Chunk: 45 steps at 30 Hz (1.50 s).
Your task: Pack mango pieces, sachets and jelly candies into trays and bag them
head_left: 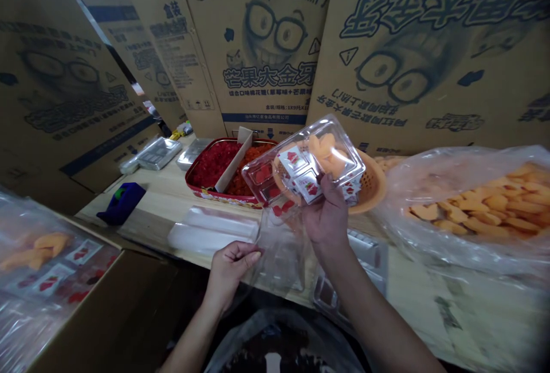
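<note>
My right hand point(327, 218) is closed on the near edge of a clear plastic tray point(303, 162), held tilted above the wooden table point(180, 195). The tray holds orange candy pieces, small white packets with red prints and red pieces. My left hand point(232, 267) pinches the edge of a clear plastic lid point(275, 255) that hangs just below the tray, near the table's front edge.
A red tin point(223, 172) of red sweets with a cardboard divider sits behind the tray, beside an orange basket point(373, 187). A big clear bag of orange candy point(472, 207) lies right. Filled trays point(47, 264) stack left. A blue object point(122, 201) and cardboard boxes point(266, 40) stand behind.
</note>
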{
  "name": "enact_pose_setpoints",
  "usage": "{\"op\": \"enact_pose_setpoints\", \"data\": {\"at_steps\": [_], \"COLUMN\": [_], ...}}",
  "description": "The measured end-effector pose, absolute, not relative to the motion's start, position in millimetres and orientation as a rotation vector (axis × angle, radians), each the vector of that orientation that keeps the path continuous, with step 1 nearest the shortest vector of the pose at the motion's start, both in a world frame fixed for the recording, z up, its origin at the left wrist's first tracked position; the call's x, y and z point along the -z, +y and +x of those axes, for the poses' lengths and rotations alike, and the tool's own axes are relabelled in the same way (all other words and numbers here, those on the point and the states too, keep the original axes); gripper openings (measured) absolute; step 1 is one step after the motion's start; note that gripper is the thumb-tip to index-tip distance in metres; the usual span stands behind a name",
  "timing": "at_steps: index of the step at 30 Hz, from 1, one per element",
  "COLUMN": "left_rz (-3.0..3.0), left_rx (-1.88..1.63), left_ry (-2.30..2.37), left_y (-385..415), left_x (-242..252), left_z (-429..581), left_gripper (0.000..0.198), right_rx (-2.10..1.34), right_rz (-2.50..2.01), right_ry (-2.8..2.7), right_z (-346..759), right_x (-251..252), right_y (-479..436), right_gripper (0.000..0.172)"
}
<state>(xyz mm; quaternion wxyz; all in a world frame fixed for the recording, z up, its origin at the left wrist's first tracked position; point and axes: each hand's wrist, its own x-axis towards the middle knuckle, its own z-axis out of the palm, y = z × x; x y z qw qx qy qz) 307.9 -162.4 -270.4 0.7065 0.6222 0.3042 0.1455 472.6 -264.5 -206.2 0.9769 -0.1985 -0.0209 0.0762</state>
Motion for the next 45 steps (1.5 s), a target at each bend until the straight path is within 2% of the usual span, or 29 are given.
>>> {"op": "enact_pose_setpoints", "data": {"at_steps": [8, 22, 32, 45], "left_rz": [1.287, 1.344, 1.281, 1.268], "left_rx": [-0.223, -0.161, -0.151, -0.180], "left_ry": [0.618, 0.554, 0.545, 0.561], "left_y": [-159, -161, -162, -159], "left_x": [270, 270, 268, 271], "left_z": [305, 306, 306, 304], "left_gripper": [0.023, 0.022, 0.023, 0.022], "right_rx": [-0.189, -0.217, -0.239, -0.199], "right_rz": [-0.428, -0.418, -0.434, -0.469], "right_ry": [-0.061, -0.100, -0.199, -0.165], "right_z": [469, 458, 451, 455], "right_x": [211, 195, 201, 211], "right_y": [-266, -269, -259, -258], "right_gripper": [0.021, 0.018, 0.011, 0.023]}}
